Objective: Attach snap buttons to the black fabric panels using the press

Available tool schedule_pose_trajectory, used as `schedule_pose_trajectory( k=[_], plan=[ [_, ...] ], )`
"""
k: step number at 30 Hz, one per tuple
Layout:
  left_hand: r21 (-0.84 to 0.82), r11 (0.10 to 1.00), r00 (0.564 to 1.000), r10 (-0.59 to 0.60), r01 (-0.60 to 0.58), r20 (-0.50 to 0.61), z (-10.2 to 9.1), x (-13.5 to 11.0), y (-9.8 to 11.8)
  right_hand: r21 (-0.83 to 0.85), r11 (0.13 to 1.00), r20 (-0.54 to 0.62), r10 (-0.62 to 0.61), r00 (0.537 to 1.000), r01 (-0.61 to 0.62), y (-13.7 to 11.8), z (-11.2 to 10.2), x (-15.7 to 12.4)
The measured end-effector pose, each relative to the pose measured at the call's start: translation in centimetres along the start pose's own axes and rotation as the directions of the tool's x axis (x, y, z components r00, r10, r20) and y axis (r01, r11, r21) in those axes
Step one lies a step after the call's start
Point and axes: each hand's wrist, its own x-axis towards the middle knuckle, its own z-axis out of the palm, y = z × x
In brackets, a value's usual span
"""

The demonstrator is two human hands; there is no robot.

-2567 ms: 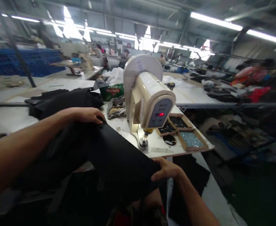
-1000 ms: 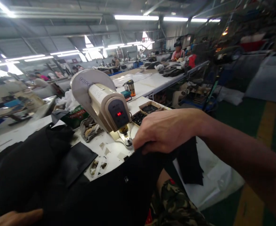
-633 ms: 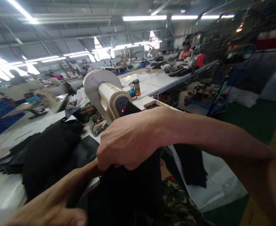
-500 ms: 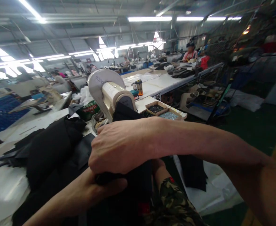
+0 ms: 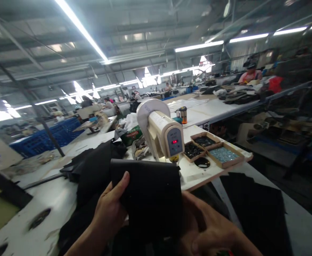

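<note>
A folded, smooth black fabric panel is held up in front of me, its top edge close below the head of a cream machine with a lit red display. My left hand grips the panel's left side, thumb flat on the near face and the other fingers behind. At the right edge is my right hand, its fingers bent around that side and partly dark and blurred. The panel hides the lower front of the machine.
Wooden trays of small dark and silvery parts stand right of the machine. Black cloth is heaped at left, with more black pieces at right. A white table extends behind; a person sits at the far right.
My right arm no longer crosses over my left hand; it has moved to the panel's right edge. The panel is now raised and spread between both hands. My view has turned left and tilted up.
</note>
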Motion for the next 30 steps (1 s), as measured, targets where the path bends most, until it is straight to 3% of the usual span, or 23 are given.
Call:
schedule_pose_trajectory(
  k=[5, 9, 15, 21, 27, 30],
  plan=[
    [-0.150, 0.988, 0.996, 0.035, -0.047, -0.079, -1.8, 2.3, 1.6, 0.014, 0.962, 0.085, 0.271, 0.959, -0.273, 8.1, 2.0, 0.8],
    [-0.136, 0.977, 0.977, 0.141, -0.163, -0.158, -4.8, 5.7, 2.8, 0.055, 0.945, 0.044, 0.321, 0.946, -0.324, 11.0, 1.3, 1.0],
    [-0.241, 0.939, 0.964, 0.212, -0.246, -0.158, -8.0, 12.2, 2.8, 0.072, 0.924, -0.049, 0.380, 0.924, -0.376, 9.7, -0.2, 2.2],
    [-0.267, 0.950, 0.983, 0.133, -0.162, -0.124, -10.6, 18.4, 0.1, 0.001, 0.909, -0.130, 0.414, 0.901, -0.417, 9.3, -1.3, 4.0],
    [-0.208, 0.961, 0.977, 0.152, -0.181, -0.147, -11.2, 20.3, -1.0, 0.044, 0.893, -0.133, 0.450, 0.883, -0.448, 9.9, -1.4, 4.3],
    [-0.177, 0.951, 0.965, 0.235, -0.252, -0.116, -10.6, 20.4, -0.5, -0.061, 0.893, -0.204, 0.426, 0.881, -0.446, 9.9, -1.8, 5.0]
  ],
)
